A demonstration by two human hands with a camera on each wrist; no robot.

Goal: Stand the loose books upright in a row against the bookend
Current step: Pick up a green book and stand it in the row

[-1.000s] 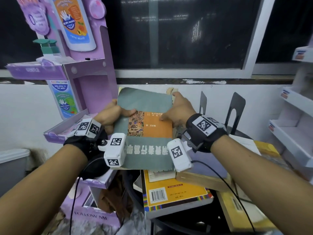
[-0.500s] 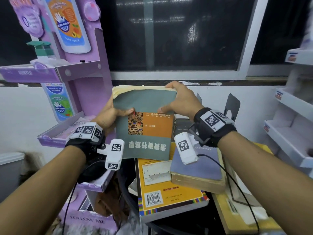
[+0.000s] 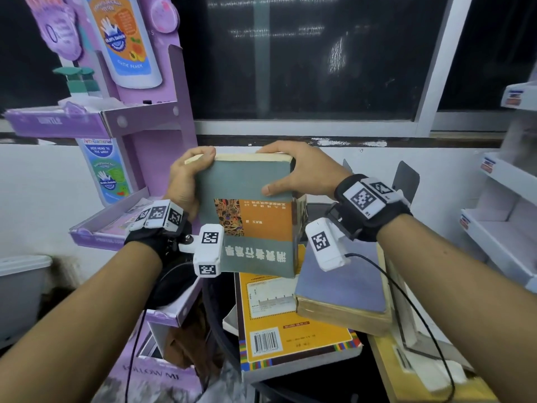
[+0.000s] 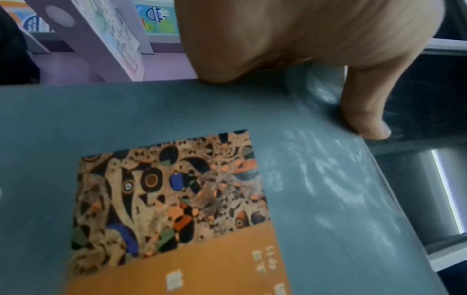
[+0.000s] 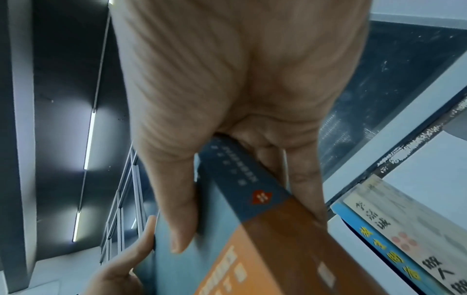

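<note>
Both hands hold a grey-green book [image 3: 247, 205] with an orange panel upright, upside down, above the pile. My left hand [image 3: 186, 181] grips its left edge, thumb [image 4: 364, 111] on the cover [image 4: 177, 179]. My right hand [image 3: 293, 173] grips the spine side [image 5: 242, 191], thumb [image 5: 177, 209] on the front and fingers behind. Below lie a yellow book [image 3: 290, 330] with a barcode and a lilac-covered book [image 3: 343, 286] flat. Black metal bookends [image 3: 405, 177] stand behind my right wrist. A book with a blue and cream spine [image 5: 409, 239] stands to the right.
A purple cardboard display stand [image 3: 139, 117] with soap bottles rises at the left, its tray [image 3: 107, 225] close to my left wrist. White shelves [image 3: 505, 216] stand at the right. A dark window [image 3: 305, 53] fills the back. More yellow books [image 3: 406, 373] lie at lower right.
The grey-green book has been lifted from tilted over the pile to upright. My hands have slid up to its top corners, and it now shows its page edge on top.
</note>
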